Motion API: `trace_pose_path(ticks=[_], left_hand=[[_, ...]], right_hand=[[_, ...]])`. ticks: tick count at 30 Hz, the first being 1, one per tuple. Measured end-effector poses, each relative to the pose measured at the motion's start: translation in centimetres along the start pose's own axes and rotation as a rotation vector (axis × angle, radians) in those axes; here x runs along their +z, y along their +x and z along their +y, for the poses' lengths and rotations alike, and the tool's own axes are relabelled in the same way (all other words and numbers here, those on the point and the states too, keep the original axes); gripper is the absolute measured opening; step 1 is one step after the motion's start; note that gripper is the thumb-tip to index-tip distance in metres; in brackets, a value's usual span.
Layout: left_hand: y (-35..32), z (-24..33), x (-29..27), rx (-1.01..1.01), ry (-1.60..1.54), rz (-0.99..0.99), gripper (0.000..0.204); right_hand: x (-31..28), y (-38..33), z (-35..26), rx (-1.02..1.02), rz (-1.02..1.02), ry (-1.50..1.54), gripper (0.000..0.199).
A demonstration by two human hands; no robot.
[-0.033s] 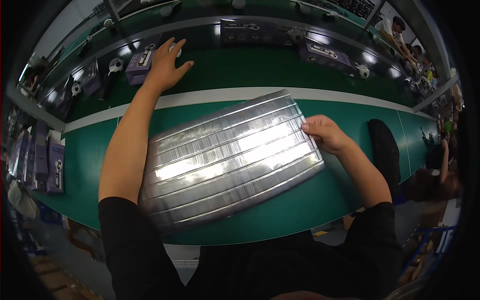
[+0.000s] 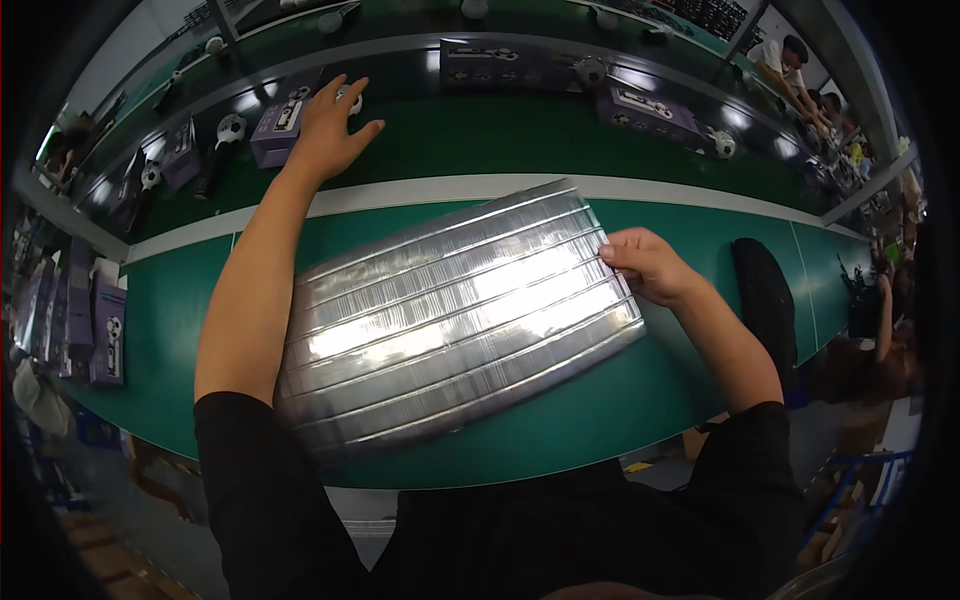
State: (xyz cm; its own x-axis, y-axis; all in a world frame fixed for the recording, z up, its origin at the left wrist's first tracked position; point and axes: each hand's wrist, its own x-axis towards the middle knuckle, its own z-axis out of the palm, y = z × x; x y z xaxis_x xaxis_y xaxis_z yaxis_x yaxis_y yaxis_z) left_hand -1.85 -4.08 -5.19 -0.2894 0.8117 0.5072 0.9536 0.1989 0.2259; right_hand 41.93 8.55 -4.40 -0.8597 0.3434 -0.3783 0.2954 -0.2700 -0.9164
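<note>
A shiny, silvery plastic sheet (image 2: 465, 315) with parallel seams lies slanted across the green workbench. My right hand (image 2: 648, 265) pinches its right edge between thumb and fingers. Under my left forearm, the sheet's left end is partly covered. My left hand (image 2: 335, 125) is stretched out over the dark green belt beyond the bench, fingers spread, holding nothing I can see. Beside it stands a purple box (image 2: 277, 133) with a printed picture. A small black-and-white ball-shaped thing (image 2: 352, 98) shows partly behind my fingers; whether they touch it I cannot tell.
More purple boxes (image 2: 650, 112) and ball-headed devices (image 2: 231, 128) sit along the belt. Several purple boxes (image 2: 109, 330) stand at the bench's left end. A long black object (image 2: 763, 300) lies to the right. A metal post (image 2: 870, 190) rises there, with other people (image 2: 785, 70) beyond.
</note>
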Motion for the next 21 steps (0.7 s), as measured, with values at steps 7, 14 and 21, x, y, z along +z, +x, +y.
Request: trace_pose_path(ticks=[7, 14, 21], left_hand=[[-0.1, -1.7, -0.8, -0.227, 0.268, 0.07, 0.067], [-1.6, -4.1, -1.8, -0.572, 0.276, 0.047, 0.071], [-0.5, -3.3, -4.2, -0.92, 0.034, -0.021, 0.081]], right_hand=[[-0.4, -0.6, -0.5, 0.015, 0.028, 0.008, 0.024], [1.1, 1.2, 2.2, -0.11, 0.268, 0.014, 0.022], [-5.3, 5.2, -9.0, -0.4, 0.497, 0.309, 0.022]])
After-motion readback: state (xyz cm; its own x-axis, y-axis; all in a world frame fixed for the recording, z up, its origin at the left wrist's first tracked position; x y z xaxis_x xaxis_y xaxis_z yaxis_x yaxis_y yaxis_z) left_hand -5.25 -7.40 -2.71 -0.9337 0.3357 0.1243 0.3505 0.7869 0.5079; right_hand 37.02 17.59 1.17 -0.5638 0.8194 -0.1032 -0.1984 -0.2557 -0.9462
